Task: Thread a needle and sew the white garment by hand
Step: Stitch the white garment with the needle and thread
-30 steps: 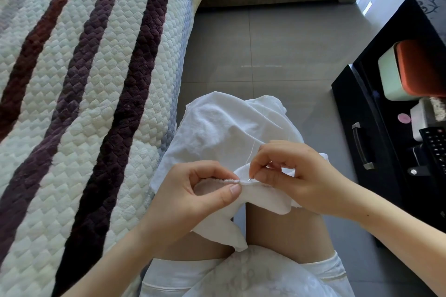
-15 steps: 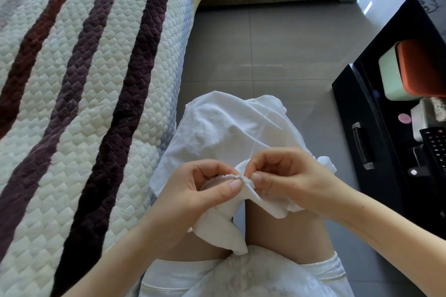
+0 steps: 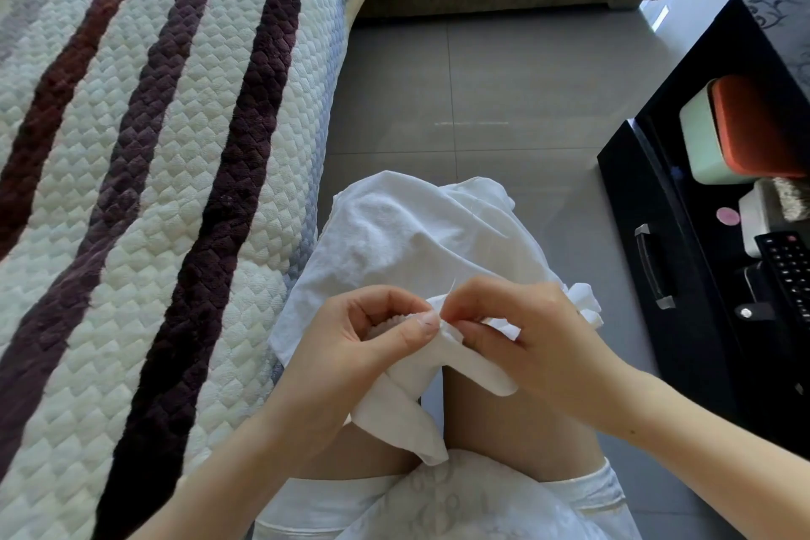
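Across the lap (image 3: 504, 430), the white garment (image 3: 407, 232) is draped, its bulk lying toward the far edge, away from the body. A folded edge (image 3: 473, 368) is gathered up between the hands. This edge is gripped by the left hand (image 3: 350, 346), thumb pressed against forefinger. A fine pale strand (image 3: 453, 284) is pinched by the right hand (image 3: 526, 342), whose fingertips almost touch the left's. Whether it is thread or needle cannot be told. The seam is judged to run left to right between the two pinches. The right hand, being on the strand, is better placed for the coming pull.
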A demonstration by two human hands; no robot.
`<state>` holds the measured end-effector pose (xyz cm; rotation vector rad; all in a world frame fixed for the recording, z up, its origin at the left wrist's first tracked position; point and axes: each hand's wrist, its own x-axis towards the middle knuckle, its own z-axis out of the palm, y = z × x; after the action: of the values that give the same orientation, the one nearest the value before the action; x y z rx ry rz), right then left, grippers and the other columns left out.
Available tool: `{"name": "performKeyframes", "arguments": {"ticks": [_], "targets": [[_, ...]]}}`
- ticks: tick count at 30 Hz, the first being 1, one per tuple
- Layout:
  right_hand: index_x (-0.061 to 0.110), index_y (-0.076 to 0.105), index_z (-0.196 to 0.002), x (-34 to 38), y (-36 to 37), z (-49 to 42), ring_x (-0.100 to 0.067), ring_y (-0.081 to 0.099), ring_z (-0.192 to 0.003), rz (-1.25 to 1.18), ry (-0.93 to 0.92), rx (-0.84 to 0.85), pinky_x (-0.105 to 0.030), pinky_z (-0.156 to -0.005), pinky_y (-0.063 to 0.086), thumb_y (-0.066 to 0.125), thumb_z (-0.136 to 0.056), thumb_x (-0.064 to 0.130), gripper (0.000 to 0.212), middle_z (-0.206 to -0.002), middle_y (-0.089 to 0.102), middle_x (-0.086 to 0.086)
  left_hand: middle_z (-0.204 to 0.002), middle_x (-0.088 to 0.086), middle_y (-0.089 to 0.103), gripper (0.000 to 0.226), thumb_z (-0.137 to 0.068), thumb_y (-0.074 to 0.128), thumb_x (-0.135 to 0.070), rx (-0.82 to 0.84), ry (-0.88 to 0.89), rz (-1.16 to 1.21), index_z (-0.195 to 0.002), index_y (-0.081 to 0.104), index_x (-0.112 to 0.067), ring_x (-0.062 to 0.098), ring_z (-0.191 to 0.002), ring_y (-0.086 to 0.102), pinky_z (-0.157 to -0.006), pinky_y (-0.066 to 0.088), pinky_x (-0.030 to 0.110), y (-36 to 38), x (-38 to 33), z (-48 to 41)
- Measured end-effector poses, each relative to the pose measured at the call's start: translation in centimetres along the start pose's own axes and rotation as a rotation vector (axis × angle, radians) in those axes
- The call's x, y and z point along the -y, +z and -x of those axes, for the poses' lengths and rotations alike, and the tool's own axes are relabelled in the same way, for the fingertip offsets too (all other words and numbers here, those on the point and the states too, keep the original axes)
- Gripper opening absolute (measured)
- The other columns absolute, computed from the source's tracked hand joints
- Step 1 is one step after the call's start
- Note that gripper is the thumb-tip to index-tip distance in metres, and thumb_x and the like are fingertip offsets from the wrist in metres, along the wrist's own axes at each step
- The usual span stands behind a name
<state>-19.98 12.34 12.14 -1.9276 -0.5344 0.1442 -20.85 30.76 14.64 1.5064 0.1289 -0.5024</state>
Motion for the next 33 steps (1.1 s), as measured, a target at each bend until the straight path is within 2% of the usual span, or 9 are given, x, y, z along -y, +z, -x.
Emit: {"name": "performKeyframes", "arguments": {"ticks": [5,7,9,14,19,25,28,30,33], "targets": [[0.029,0.060,-0.086,0.7,0.3,0.3,0.001,0.067,-0.084,-0.090,0.177,-0.061,-0.007,-0.072,0.046,0.065,-0.086,0.011,0.019,-0.086,0.070,0.014,-0.066,0.002,0.068,0.006,-0.066,0.070,-0.022,-0.044,-0.110,0.142,-0.064,0.073,-0.018,0.008,-0.063,0.063,-0.059,0.050,0.017,0.4,0.3,-0.3],[0.024,0.064,-0.095,0.9,0.2,0.5,0.000,0.067,-0.083,0.134,0.065,-0.143,-0.007,-0.071,0.044,0.059,-0.090,0.014,0.013,-0.086,0.072,0.012,-0.066,0.003,0.068,0.004,-0.066,0.076,-0.019,-0.040,-0.151,0.198,-0.063,0.073,-0.017,0.010,-0.061,0.063,-0.057,0.050,0.018,0.7,0.3,-0.4],[0.019,0.071,-0.095,1.1,0.2,0.7,-0.007,0.067,-0.084,0.365,-0.113,-0.253,-0.015,-0.072,0.047,0.055,-0.089,0.021,0.016,-0.094,0.072,0.008,-0.067,0.005,0.068,0.007,-0.065,0.080,-0.018,-0.051,-0.173,0.230,-0.065,0.073,-0.015,0.013,-0.061,0.063,-0.057,0.051,0.021,1.0,0.3,-0.4],[0.018,0.077,-0.082,0.8,1.1,0.2,-0.017,0.066,-0.079,0.511,-0.364,-0.435,-0.033,-0.065,0.050,0.065,-0.089,0.028,0.018,-0.094,0.072,-0.002,-0.064,0.006,0.068,0.010,-0.062,0.065,-0.020,-0.068,-0.145,0.286,-0.062,0.073,-0.013,0.011,-0.058,0.064,-0.055,0.051,0.018,1.7,0.0,-0.5],[0.010,0.074,-0.079,0.8,0.8,-0.3,-0.016,0.057,-0.087,0.244,-0.399,-0.391,-0.032,-0.075,0.046,0.061,-0.091,0.022,0.021,-0.087,0.068,-0.002,-0.062,0.006,0.067,0.009,-0.060,0.066,-0.017,-0.063,-0.169,0.333,-0.062,0.072,-0.009,0.011,-0.055,0.063,-0.054,0.052,0.019,1.9,-0.3,-0.5],[0.014,0.060,-0.091,2.7,-0.3,0.0,-0.019,0.071,-0.087,-0.235,-0.240,-0.299,-0.038,-0.094,0.050,0.057,-0.091,0.013,0.004,-0.082,0.071,-0.002,-0.064,0.005,0.067,0.014,-0.059,0.069,-0.017,-0.159,-0.238,0.315,-0.071,0.070,-0.008,0.013,-0.055,0.061,-0.052,0.052,0.022,1.6,0.5,-1.0],[0.011,0.054,-0.086,3.3,-1.6,-0.2,-0.025,0.071,-0.070,-0.552,-0.075,-0.253,-0.036,-0.085,0.054,0.055,-0.089,0.018,0.008,-0.071,0.070,-0.006,-0.066,0.005,0.067,0.011,-0.061,0.069,-0.016,-0.172,-0.241,0.346,-0.070,0.071,-0.009,0.012,-0.057,0.062,-0.053,0.053,0.022,1.5,0.7,-1.0],[0.014,0.056,-0.085,3.1,-2.7,-0.2,-0.025,0.064,-0.056,-0.681,0.029,-0.232,-0.035,-0.071,0.056,0.058,-0.085,0.027,0.013,-0.061,0.063,-0.005,-0.067,0.003,0.067,0.005,-0.063,0.070,-0.016,-0.168,-0.227,0.380,-0.066,0.072,-0.013,0.012,-0.058,0.063,-0.054,0.053,0.022,1.5,0.6,-1.0],[0.018,0.060,-0.083,2.0,-4.8,-0.2,-0.016,0.041,-0.043,-0.743,0.167,-0.302,-0.023,-0.046,0.041,0.061,-0.080,0.034,0.016,-0.051,0.044,0.000,-0.067,-0.001,0.068,0.002,-0.063,0.071,-0.020,-0.177,-0.181,0.394,-0.062,0.073,-0.019,0.011,-0.062,0.063,-0.058,0.054,0.023,1.6,0.4,-1.1]]}}
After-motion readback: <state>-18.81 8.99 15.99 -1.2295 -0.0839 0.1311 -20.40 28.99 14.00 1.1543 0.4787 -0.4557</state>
